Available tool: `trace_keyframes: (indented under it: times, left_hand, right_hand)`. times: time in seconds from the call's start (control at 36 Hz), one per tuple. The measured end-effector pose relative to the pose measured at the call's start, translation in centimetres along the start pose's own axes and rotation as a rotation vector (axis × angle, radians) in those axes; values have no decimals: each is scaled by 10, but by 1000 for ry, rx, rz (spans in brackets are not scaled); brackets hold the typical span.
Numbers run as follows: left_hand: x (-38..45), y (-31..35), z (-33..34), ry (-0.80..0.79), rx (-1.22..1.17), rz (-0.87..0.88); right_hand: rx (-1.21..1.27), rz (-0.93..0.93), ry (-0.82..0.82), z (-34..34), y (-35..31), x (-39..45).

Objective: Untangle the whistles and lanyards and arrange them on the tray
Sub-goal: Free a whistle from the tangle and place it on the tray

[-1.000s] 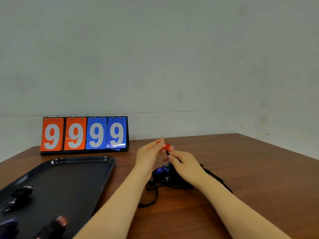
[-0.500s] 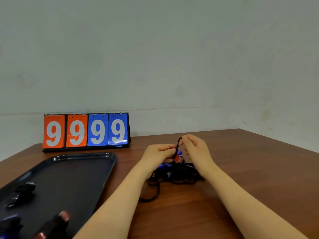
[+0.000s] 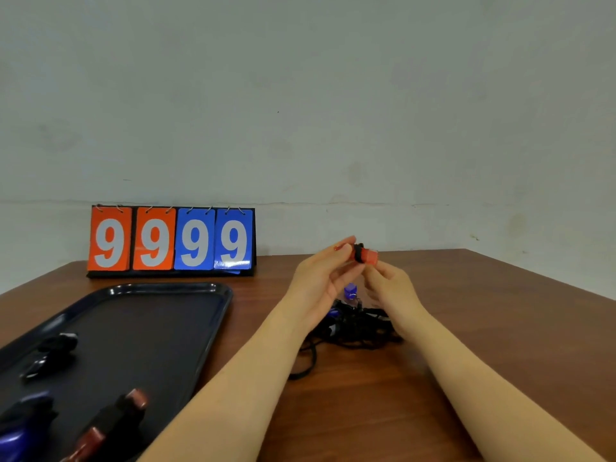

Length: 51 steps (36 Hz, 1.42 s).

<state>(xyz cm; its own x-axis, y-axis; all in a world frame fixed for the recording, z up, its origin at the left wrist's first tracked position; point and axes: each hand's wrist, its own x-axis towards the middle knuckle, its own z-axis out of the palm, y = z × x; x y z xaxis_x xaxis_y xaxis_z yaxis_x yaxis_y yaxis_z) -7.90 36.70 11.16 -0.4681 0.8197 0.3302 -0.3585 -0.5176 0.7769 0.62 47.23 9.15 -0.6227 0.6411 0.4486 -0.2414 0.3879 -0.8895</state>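
I am seeing the red whistle being held up above the desk, a black cord wrapped around it. The left hand is pinching it, and the right hand is gripping it from below. Beneath both hands the tangled lanyards are lying with a blue whistle. Left of the left hand, the tray is carrying sorted whistles.

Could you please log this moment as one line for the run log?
left hand: holds red whistle | right hand: holds red whistle | lanyard tangle: on table | tray: whistles placed
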Motion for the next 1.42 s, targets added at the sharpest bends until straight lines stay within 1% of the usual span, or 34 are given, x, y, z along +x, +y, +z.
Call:
trace_keyframes:
  times: [0.08,0.14,0.19,0.28,0.33,0.42,0.47,0.56,0.64,0.72,0.81,0.94,1.06,1.17,1.22,1.31,1.42]
  left_hand:
    - [4,1,-7,88,6,45]
    - [5,0,-12,135,31,70]
    - [6,0,-17,162,94,88]
    - [7,0,-23,229,303,122]
    - [9,-1,-28,267,428,134]
    - [8,-5,-34,244,547,106]
    - [8,-6,-37,241,630,101]
    - [8,-6,-37,244,673,87]
    - [7,-6,-35,214,681,62]
    - [5,-6,-30,116,624,-3]
    - [3,-5,-23,35,471,-56]
    - [1,0,-16,9,160,-51]
    - [1,3,-11,35,-49,-17]
    - [6,1,-12,102,-176,39]
    - [8,1,-16,146,-119,78]
    - [10,-2,-22,201,66,123]
    - [10,-4,-28,261,425,153]
  right_hand:
    - [-236,-151,-130,6,2,-7]
    - [-368,-206,-210,10,6,-9]
    - [-455,-222,-226,11,11,-8]
    - [-521,-214,-219,10,12,-7]
    - [-523,-230,-223,10,11,-8]
    - [-508,-250,-240,11,9,-10]
    - [-455,-241,-229,12,8,-9]
    - [-280,-197,-151,9,6,-7]
    - [-136,-135,-46,2,2,-4]
    - [-63,-83,51,-1,0,-1]
    - [-65,-62,115,-3,3,2]
    - [-30,-60,147,-4,3,5]
    - [-102,-98,117,-4,5,6]
    - [-279,-241,-27,3,9,-1]
    - [-366,-276,-92,6,12,-3]
    - [-460,-290,-156,9,15,-4]
    - [-546,-286,-196,8,16,-4]
